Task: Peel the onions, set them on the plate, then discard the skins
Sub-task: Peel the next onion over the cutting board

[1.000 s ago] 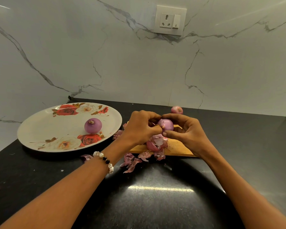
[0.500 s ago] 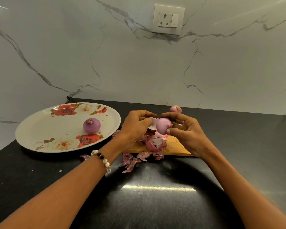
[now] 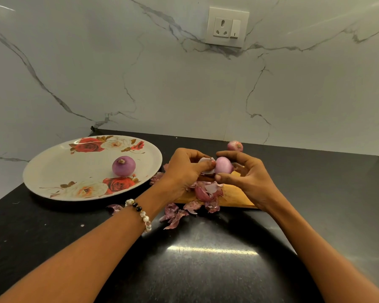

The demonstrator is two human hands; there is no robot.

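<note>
A black counter [image 3: 206,270] is spreading below a marble wall [image 3: 162,84] carrying a socket plate [image 3: 227,27]. A flowered plate [image 3: 59,169] is sitting at the left, bearing one peeled onion [image 3: 123,166]. A wooden board [image 3: 232,196] is lying under both hands, with loose skins [image 3: 206,191] piling on it and spilling onto the counter in front. An unpeeled onion [image 3: 235,146] is resting behind the hands, near the wall. The right hand [image 3: 249,178] is curling round a pale onion [image 3: 223,165], holding it above the board. The left hand [image 3: 184,171], wearing a bead bracelet [image 3: 140,213], is pinching a skin flap [image 3: 206,162] at the onion's side. The hands are covering much of the board, and the flap's attachment is hard to make out.
</note>
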